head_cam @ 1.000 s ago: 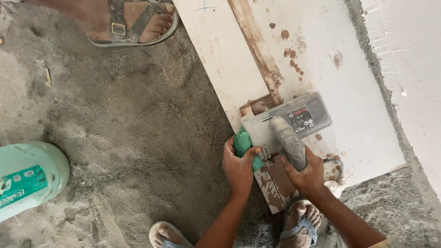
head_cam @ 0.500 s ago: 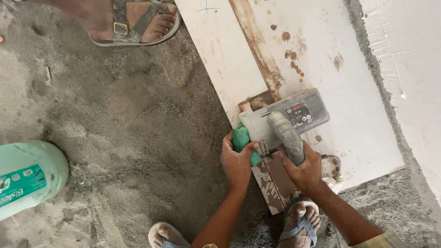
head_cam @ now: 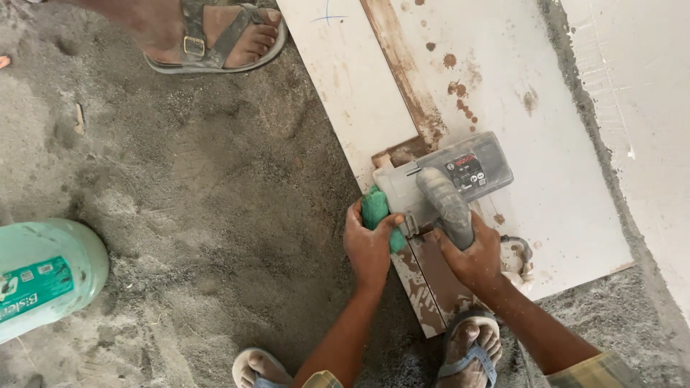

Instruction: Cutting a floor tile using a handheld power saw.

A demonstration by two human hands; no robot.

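A dusty grey power cutter [head_cam: 460, 176] sits on a large white tile [head_cam: 503, 108] that lies on sandy ground. My right hand [head_cam: 471, 255] is closed around the cutter's grey handle. My left hand [head_cam: 368, 244] grips the green side knob [head_cam: 374, 208] at the cutter's left. A brown wet slurry line [head_cam: 402, 72] runs along the tile ahead of the cutter and behind it toward my right foot [head_cam: 471, 352], which stands on the tile's near end.
A pale green plastic can [head_cam: 43, 276] lies at the left edge. Another person's sandalled foot [head_cam: 215, 36] stands at the top. My left foot [head_cam: 259, 368] is on grey sand. A white tiled floor [head_cam: 640, 108] lies to the right.
The cutter and both hands have crept slightly forward along the tile's line. The view has shifted a little.
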